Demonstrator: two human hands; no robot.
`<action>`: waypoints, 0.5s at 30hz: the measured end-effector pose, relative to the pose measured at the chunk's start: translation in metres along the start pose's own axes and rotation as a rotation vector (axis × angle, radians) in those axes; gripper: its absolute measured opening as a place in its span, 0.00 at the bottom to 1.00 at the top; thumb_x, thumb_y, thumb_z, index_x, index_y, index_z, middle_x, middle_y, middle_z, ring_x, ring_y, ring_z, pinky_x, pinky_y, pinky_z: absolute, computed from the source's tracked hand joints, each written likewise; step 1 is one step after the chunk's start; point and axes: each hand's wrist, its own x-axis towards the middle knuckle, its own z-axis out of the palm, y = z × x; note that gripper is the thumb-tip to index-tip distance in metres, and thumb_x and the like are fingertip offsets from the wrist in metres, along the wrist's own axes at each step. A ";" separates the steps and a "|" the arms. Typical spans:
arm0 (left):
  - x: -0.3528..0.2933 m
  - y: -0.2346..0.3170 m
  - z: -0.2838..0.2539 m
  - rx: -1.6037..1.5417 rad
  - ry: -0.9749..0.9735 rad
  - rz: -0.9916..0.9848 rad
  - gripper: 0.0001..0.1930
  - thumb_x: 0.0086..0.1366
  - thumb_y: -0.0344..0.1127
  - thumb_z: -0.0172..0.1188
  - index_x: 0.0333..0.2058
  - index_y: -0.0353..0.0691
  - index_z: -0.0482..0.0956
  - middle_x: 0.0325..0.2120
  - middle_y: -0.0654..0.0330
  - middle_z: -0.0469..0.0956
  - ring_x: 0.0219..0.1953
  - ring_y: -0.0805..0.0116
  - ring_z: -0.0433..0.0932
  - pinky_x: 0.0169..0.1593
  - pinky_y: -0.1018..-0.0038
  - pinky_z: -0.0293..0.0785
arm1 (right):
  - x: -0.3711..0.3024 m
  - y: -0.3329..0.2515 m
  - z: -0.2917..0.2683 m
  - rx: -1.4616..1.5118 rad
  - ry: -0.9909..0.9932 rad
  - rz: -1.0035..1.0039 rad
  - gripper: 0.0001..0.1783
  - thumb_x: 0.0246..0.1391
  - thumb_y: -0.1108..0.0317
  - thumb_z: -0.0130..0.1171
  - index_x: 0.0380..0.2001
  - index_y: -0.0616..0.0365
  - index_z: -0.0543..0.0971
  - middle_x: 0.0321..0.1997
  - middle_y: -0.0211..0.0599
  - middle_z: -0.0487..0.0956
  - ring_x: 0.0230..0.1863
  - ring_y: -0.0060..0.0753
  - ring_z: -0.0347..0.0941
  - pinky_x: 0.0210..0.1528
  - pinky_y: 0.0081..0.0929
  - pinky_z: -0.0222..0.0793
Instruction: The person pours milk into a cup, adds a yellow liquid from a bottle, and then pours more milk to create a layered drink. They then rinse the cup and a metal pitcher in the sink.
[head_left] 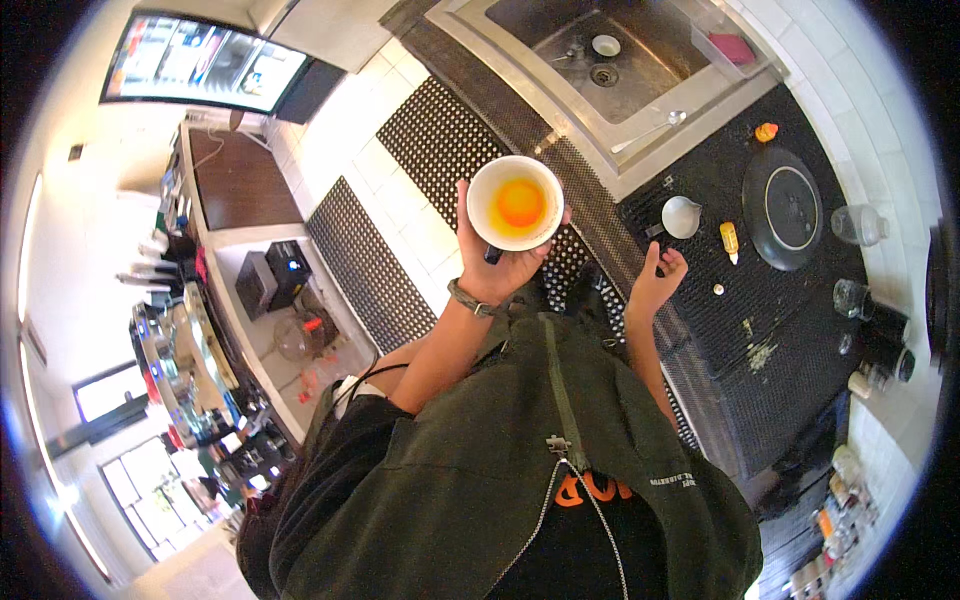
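My left hand (497, 268) is wrapped around a white cup (478, 207) from below and holds it up over the floor. Inside the cup lies a yellow liquid with a round orange patch (520, 203); a dark handle (492, 255) points back toward me. At the counter's edge, my right hand (657, 282) has its fingers partly curled and apart, with nothing visible in it. Just beyond its fingertips stands a small white cup (681, 217) with a dark handle, on the black mat. Whether a fingertip touches that handle I cannot tell.
The black mat (700, 330) also bears a small yellow bottle (729, 240), an overturned dark plate (782, 212), an orange item (766, 132) and glasses (852, 298). Ahead is a metal sink (660, 45) with a small bowl (605, 45); a spoon (650, 131) lies on its edge. Perforated mats (372, 265) cover the floor.
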 end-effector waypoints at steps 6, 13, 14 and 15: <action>-0.017 0.002 0.008 -0.059 -0.074 0.212 0.41 0.62 0.70 0.39 0.57 0.35 0.63 0.48 0.34 0.70 0.47 0.42 0.75 0.39 0.61 0.83 | 0.020 -0.017 0.018 -0.067 0.100 -0.014 0.19 0.55 0.57 0.62 0.28 0.66 0.75 0.31 0.38 0.75 0.32 0.33 0.67 0.38 0.32 0.65; -0.022 0.030 0.007 0.042 -0.110 0.411 0.36 0.63 0.65 0.46 0.56 0.38 0.66 0.51 0.45 0.71 0.52 0.41 0.71 0.39 0.64 0.83 | 0.011 -0.019 0.018 0.034 -0.050 0.083 0.21 0.54 0.55 0.62 0.28 0.67 0.74 0.30 0.38 0.75 0.33 0.33 0.68 0.41 0.30 0.65; -0.021 0.033 0.008 0.075 -0.094 0.417 0.36 0.63 0.65 0.46 0.56 0.38 0.67 0.51 0.45 0.71 0.52 0.42 0.71 0.39 0.65 0.83 | 0.010 -0.020 0.018 0.005 -0.041 0.050 0.20 0.54 0.56 0.62 0.28 0.67 0.75 0.31 0.38 0.76 0.33 0.32 0.69 0.41 0.30 0.65; -0.018 0.035 0.007 0.077 -0.121 0.433 0.36 0.63 0.65 0.46 0.56 0.39 0.67 0.51 0.45 0.71 0.52 0.42 0.71 0.39 0.65 0.83 | 0.011 -0.021 0.016 -0.012 -0.060 0.070 0.20 0.54 0.57 0.63 0.28 0.66 0.75 0.30 0.38 0.76 0.33 0.32 0.69 0.41 0.30 0.65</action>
